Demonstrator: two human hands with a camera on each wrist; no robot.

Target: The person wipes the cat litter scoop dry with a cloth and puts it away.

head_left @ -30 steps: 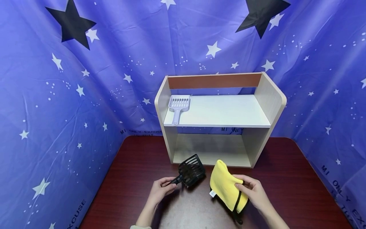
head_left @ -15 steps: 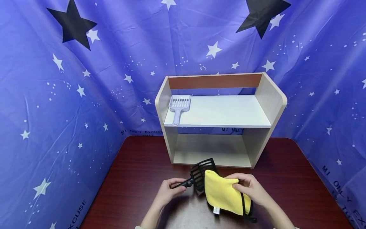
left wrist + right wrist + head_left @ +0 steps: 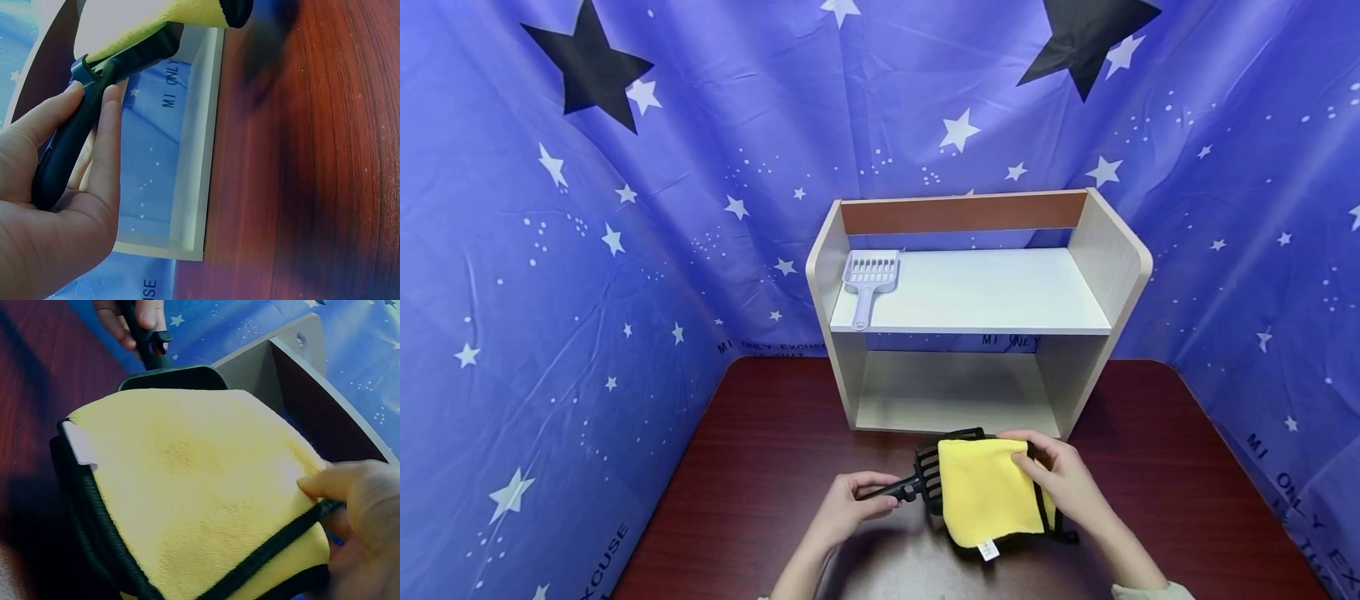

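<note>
My left hand (image 3: 842,510) grips the handle of a black slotted litter scoop (image 3: 929,477), its head pointing right. The handle (image 3: 69,140) lies between thumb and fingers in the left wrist view. From the right, my right hand (image 3: 1060,479) pinches a folded yellow cloth (image 3: 988,492) with black edging and a small white tag. The cloth lies against the scoop's head and hides most of it. In the right wrist view the cloth (image 3: 194,481) fills the middle, with the scoop's rim (image 3: 175,378) showing behind it.
A two-level wooden shelf (image 3: 966,287) stands at the back of the dark red table (image 3: 760,450). A pale lavender litter scoop (image 3: 869,275) lies on its upper level at the left. Blue star-printed curtains (image 3: 700,167) hang behind and at both sides.
My left hand has moved the black scoop to the right. My right hand has brought the cloth left onto the scoop's head, which it now mostly covers.
</note>
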